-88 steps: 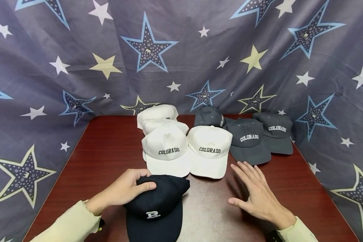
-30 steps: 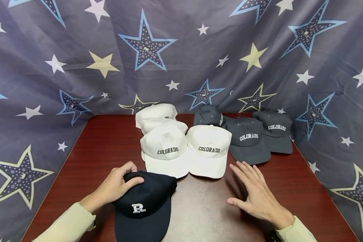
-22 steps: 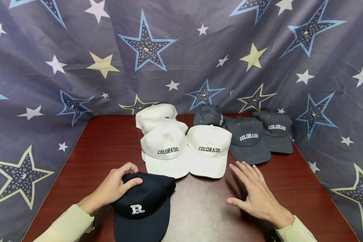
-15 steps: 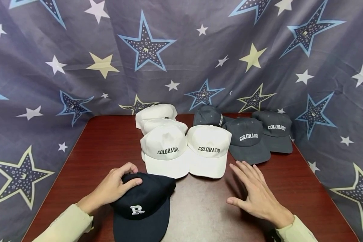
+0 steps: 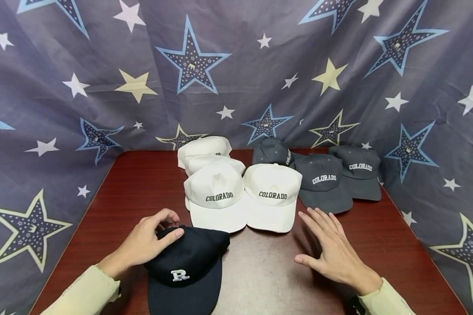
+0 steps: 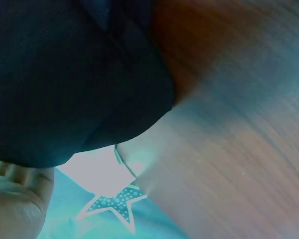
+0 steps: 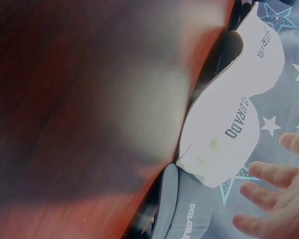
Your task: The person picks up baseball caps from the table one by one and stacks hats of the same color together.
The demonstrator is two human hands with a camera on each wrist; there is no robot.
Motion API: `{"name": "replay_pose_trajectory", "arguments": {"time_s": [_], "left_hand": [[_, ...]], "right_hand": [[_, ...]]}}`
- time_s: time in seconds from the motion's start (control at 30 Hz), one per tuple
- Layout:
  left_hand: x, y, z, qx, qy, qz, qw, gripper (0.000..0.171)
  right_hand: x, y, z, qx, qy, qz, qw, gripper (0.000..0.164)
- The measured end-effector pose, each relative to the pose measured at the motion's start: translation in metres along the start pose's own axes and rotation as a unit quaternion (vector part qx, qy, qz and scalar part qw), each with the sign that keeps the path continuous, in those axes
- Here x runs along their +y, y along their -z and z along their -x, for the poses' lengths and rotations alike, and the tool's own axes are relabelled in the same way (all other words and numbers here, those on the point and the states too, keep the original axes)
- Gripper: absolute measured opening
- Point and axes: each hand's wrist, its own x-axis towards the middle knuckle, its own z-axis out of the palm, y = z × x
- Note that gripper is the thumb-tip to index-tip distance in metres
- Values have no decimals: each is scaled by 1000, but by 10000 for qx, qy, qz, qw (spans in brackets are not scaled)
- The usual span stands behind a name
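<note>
A navy baseball cap [image 5: 185,262] with a white R lies on the table near me, brim toward me. My left hand [image 5: 143,240] is at the cap's upper left, thumb over the crown and the other fingers loosely bent behind it. In the left wrist view the dark cap [image 6: 79,84] hides the tips of those fingers [image 6: 20,174]. My right hand [image 5: 333,258] hovers over the table with fingers spread, holding nothing. Ahead of it are a white COLORADO cap [image 5: 273,197] and a dark grey COLORADO cap [image 5: 321,181].
More white caps [image 5: 217,192] overlap at the middle back. Other dark grey caps [image 5: 358,170] sit at the back right. Behind the reddish-brown table [image 5: 142,183] hangs a star-patterned curtain [image 5: 236,65].
Over the last seconds my left hand shifted the navy cap left and toward me. Since half a second ago, its thumb and fingers have loosened on the crown. My right hand stays put.
</note>
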Motion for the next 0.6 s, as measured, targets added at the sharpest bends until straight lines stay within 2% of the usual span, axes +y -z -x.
{"name": "replay_pose_trajectory", "arguments": {"time_s": [0.2,0.4,0.6], "left_hand": [[5,4,-9,262,25,136,9996,19],[10,8,-19,423,45,-150,9990,19],[18,12,-33,508,94,-521,9973,27]], "right_hand": [[-2,2,-5,107,68,-2,9999,100],[-3,3,-9,175,173,11,9997,99],[-5,2,-10,205,216,-9,9996,100]]}}
